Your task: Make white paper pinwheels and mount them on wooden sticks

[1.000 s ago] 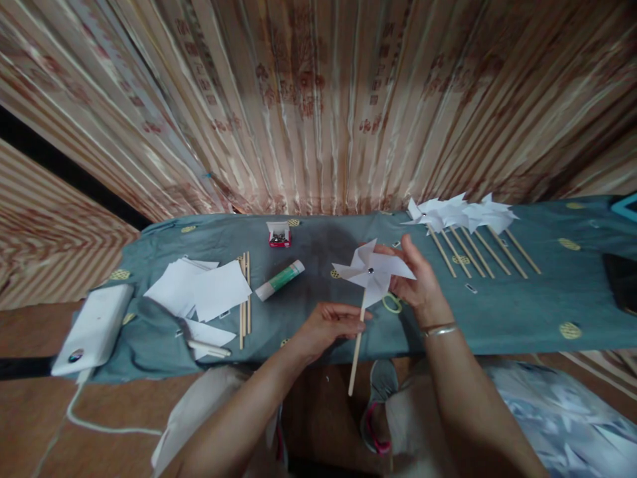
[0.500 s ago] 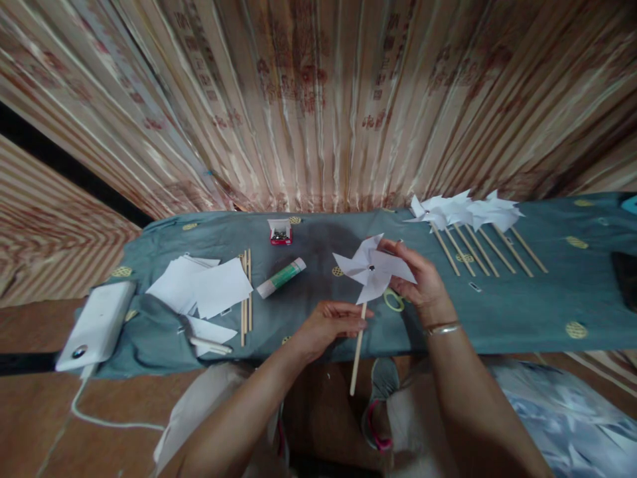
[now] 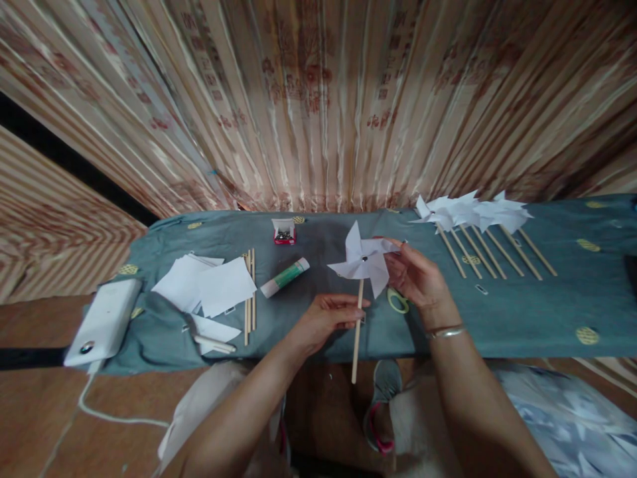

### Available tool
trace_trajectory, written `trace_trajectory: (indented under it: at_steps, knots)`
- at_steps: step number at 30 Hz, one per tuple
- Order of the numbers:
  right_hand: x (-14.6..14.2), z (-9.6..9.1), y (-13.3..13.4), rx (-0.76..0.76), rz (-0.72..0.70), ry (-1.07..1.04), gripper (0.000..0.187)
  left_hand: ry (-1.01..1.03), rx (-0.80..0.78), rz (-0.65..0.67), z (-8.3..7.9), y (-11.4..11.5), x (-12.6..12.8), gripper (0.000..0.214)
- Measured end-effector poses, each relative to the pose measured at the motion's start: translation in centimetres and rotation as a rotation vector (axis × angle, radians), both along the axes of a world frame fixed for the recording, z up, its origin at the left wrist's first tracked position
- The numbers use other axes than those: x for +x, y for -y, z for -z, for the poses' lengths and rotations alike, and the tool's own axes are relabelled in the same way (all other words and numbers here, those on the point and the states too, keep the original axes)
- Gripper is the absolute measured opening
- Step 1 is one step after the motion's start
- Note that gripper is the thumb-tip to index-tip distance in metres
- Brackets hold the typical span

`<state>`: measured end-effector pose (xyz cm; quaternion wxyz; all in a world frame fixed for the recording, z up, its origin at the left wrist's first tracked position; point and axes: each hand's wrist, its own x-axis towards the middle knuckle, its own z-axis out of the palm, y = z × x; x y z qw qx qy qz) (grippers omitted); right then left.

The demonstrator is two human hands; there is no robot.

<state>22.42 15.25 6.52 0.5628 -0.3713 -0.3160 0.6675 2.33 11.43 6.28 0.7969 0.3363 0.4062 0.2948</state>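
Note:
A white paper pinwheel (image 3: 365, 265) on a wooden stick is held upright over the front of the table, a dark round pin at its centre. My left hand (image 3: 323, 322) pinches the stick below the blades. At the blades' right side, my right hand (image 3: 418, 275) has its thumb and fingers on one paper blade, with some fingertips hidden behind the paper. Beneath that hand lie scissors, of which a yellow-green handle (image 3: 398, 301) shows. A green and white glue stick (image 3: 285, 277) rests left of the pinwheel.
Several pinwheels (image 3: 472, 211) lie in a row at the back right. On the left are white paper sheets (image 3: 226, 285), wooden sticks (image 3: 252, 292) and a white device (image 3: 102, 322) with a cable. A small red box (image 3: 284, 232) of metal pins stands at the back, before a curtain (image 3: 318, 133).
The pinwheel's blades have turned on the stick, and my right hand's fingers now touch a blade pointing right. My left hand keeps its pinch on the stick. The view has shifted slightly.

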Motion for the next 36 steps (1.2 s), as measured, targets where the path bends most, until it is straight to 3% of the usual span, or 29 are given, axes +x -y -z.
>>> trace_trajectory:
  at_steps: [8, 36]
  knots:
    - [-0.7, -0.5, -0.1, -0.001, 0.030, -0.043, 0.039, 0.000, 0.025, -0.025, 0.1, -0.3, -0.1, 0.042]
    - [-1.4, 0.5, -0.7, -0.011, 0.168, 0.087, 0.026, -0.107, 0.195, -0.203, 1.3, -1.0, 0.2, 0.030]
